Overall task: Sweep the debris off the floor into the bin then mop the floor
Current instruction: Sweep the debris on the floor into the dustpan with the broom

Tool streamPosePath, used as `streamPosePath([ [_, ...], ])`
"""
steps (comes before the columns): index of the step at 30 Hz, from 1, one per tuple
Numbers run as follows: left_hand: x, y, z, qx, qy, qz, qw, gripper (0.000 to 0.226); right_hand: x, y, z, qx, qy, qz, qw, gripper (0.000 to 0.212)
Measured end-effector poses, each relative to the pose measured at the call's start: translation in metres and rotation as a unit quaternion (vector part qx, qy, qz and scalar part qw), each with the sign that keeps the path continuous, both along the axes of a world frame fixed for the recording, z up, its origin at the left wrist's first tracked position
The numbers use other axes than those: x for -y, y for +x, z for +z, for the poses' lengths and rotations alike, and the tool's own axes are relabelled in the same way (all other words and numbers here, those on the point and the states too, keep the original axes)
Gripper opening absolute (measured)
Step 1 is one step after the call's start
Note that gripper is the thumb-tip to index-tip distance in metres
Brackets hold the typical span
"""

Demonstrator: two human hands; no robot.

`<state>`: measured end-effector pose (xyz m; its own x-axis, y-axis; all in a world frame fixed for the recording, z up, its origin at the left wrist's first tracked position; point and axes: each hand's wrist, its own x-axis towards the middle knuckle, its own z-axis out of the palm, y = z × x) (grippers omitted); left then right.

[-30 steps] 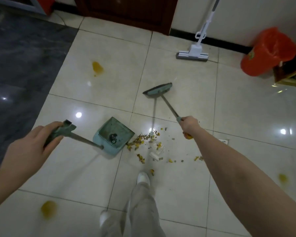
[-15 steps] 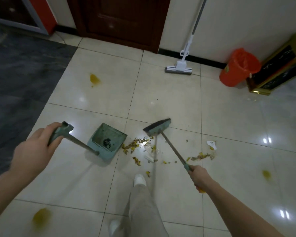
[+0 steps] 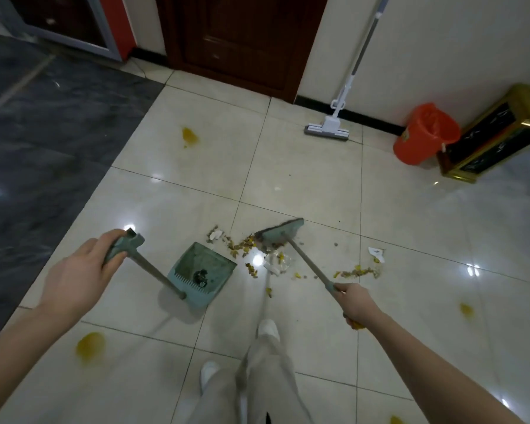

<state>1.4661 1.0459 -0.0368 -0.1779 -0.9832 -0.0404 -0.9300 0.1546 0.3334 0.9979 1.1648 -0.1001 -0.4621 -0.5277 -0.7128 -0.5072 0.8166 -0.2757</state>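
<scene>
Debris point(image 3: 242, 246), yellow-brown crumbs mixed with white scraps, lies in a loose heap on the pale floor point(image 3: 303, 185) between the open mouth of the teal dustpan point(image 3: 214, 264) and the broom head point(image 3: 280, 234), which is down among the crumbs at the heap's far right edge; a thinner trail of crumbs point(image 3: 359, 272) and a white paper scrap point(image 3: 375, 251) lie further right, apart from the heap. The left grip point(image 3: 80, 276), a bare hand, is curled round the dustpan's teal handle top, its long shaft slanting down to the pan, which rests on the tiles with a small dark clump point(image 3: 200, 276) inside. The right grip point(image 3: 354, 302) is closed round the broom's shaft near its upper end. A white shoe point(image 3: 268, 328) and a light trouser leg stand just behind the heap. Yellow stains point(image 3: 190, 136) mark several tiles. Against the far wall a white mop point(image 3: 326, 130) leans upright, with a red bin point(image 3: 426, 133) to its right, beside a gold-edged black box point(image 3: 496, 133)
</scene>
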Motion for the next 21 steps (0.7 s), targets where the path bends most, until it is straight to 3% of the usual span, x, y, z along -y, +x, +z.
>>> streamPosePath([
  [7, -0.036, 0.011, -0.006, 0.013, 0.026, -0.005, 1.000, 0.036, 0.065, 0.042, -0.002, 0.020, -0.038, 0.112, 0.993, 0.035],
  [14, -0.058, 0.005, -0.023, 0.039, 0.027, 0.022, 0.999, 0.038, 0.137, 0.083, -0.034, 0.016, -0.007, 0.292, 0.956, 0.031],
  [21, -0.088, -0.033, -0.036, 0.069, 0.023, 0.096, 0.993, 0.042, 0.119, 0.036, -0.070, -0.015, 0.040, 0.381, 0.923, 0.028],
])
